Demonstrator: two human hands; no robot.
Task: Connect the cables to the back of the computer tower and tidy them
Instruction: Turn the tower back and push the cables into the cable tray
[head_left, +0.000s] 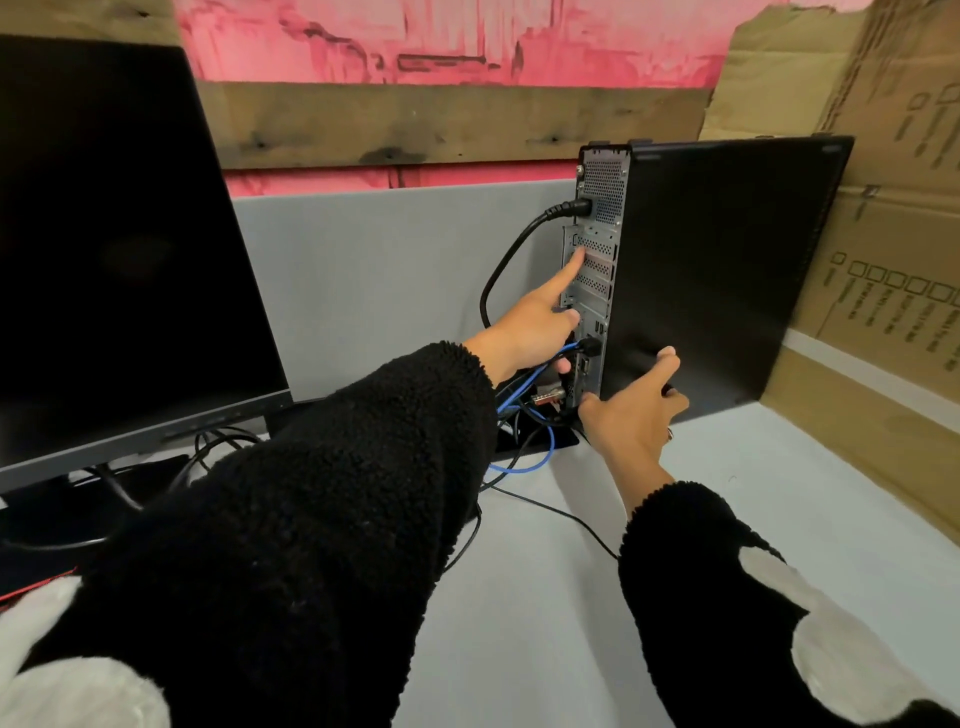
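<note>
The black computer tower (727, 270) stands upright on the white desk (545, 597), its metal back panel (597, 260) facing left. A thick black power cable (511, 254) is plugged in near the panel's top. A black plug (591, 345) sits in a lower port. My left hand (530, 327) reaches to the panel, with the straight index finger touching the slot covers and the lower fingers curled by a blue cable (524, 387). My right hand (636, 405) braces the tower's lower rear corner, thumb on the back edge and fingers flat on the side panel.
A dark monitor (119, 249) stands at the left on its base. Loose black and blue cables pass through a desk opening (540, 441) below the tower. A grey divider (374, 280) runs behind the desk. Cardboard (883, 208) lines the right side.
</note>
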